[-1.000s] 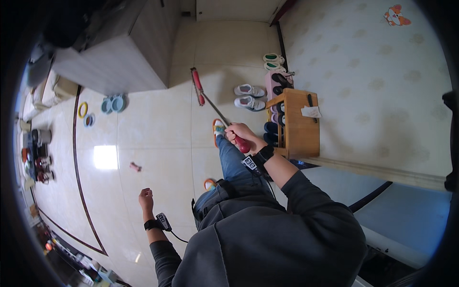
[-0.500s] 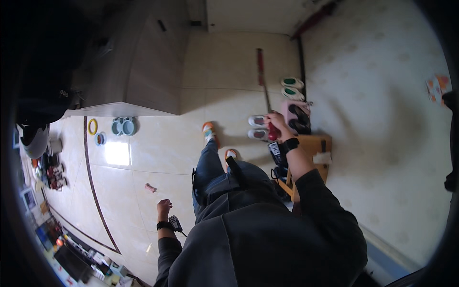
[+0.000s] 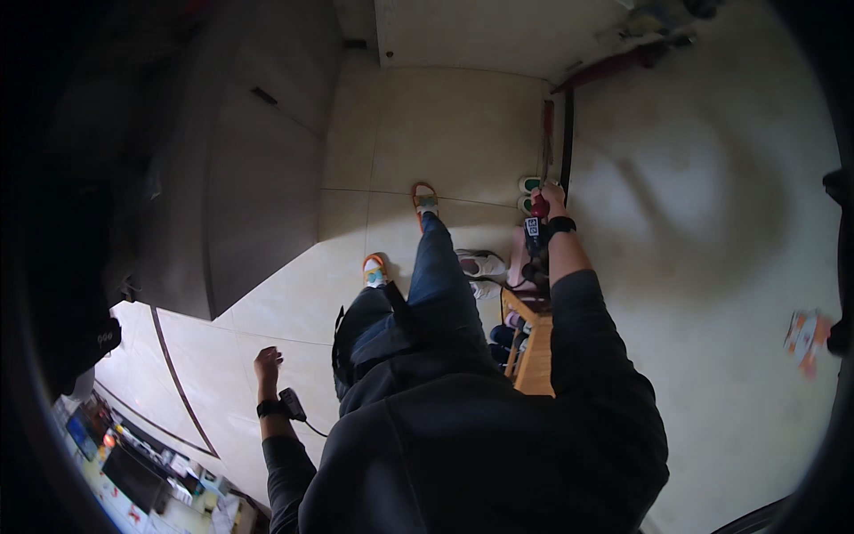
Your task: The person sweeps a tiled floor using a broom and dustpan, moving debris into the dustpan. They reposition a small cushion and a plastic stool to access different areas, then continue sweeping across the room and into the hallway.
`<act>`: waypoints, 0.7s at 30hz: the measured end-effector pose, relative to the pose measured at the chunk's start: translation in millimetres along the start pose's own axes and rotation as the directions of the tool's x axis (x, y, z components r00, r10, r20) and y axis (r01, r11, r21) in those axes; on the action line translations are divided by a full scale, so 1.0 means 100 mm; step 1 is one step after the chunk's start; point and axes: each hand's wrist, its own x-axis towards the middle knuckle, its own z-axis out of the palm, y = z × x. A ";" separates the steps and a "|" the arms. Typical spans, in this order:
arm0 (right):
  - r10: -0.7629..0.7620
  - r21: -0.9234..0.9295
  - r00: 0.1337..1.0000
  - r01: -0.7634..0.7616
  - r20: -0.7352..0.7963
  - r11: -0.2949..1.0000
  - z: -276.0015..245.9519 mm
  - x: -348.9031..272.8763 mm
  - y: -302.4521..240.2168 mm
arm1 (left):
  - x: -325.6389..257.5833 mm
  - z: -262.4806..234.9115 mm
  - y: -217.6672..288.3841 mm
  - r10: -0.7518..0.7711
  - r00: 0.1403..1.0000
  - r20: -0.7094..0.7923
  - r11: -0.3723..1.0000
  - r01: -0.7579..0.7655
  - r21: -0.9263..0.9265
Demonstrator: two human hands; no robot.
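Note:
My right hand [image 3: 553, 196] is closed round the red grip of a long stick-like tool [image 3: 547, 133]. Its thin shaft runs away from me to a narrow red head, held near the wall's dark base edge. Just under that hand are white shoes with green insides [image 3: 527, 185], partly covered by it. My left hand [image 3: 268, 360] hangs over the tiled floor at my left, its fingers loosely curled, with nothing visible in them. Both wrists wear a black band with a small device. The tool's exact kind is unclear.
A grey cabinet [image 3: 258, 169] stands at the left, and a pale door [image 3: 463, 36] lies ahead. Along the right wall are a wooden rack [image 3: 535, 356] with shoes, white shoes [image 3: 481, 263] and a pink box [image 3: 519, 258]. A desk with a monitor [image 3: 133, 476] is at lower left.
I have stepped forward toward the door. My right hand has moved ahead and right with the tool, closer to the wall. The bowls and pink bone-shaped item are no longer in view.

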 end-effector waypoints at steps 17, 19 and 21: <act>-0.009 -0.924 0.998 -0.059 -0.068 0.377 1.92 0.65 0.85 | -1.39 1.47 1.44 -0.389 0.919 -0.063 0.921 0.388 -0.019; 0.046 -0.982 0.981 0.191 0.190 -0.014 1.98 0.34 1.00 | -1.31 1.58 1.36 -0.377 0.925 -0.046 0.926 0.375 -0.053; 0.311 -0.678 0.896 0.444 0.319 -0.585 2.01 -0.03 1.20 | -1.21 1.63 1.27 -0.264 0.964 -0.019 0.964 0.263 -0.042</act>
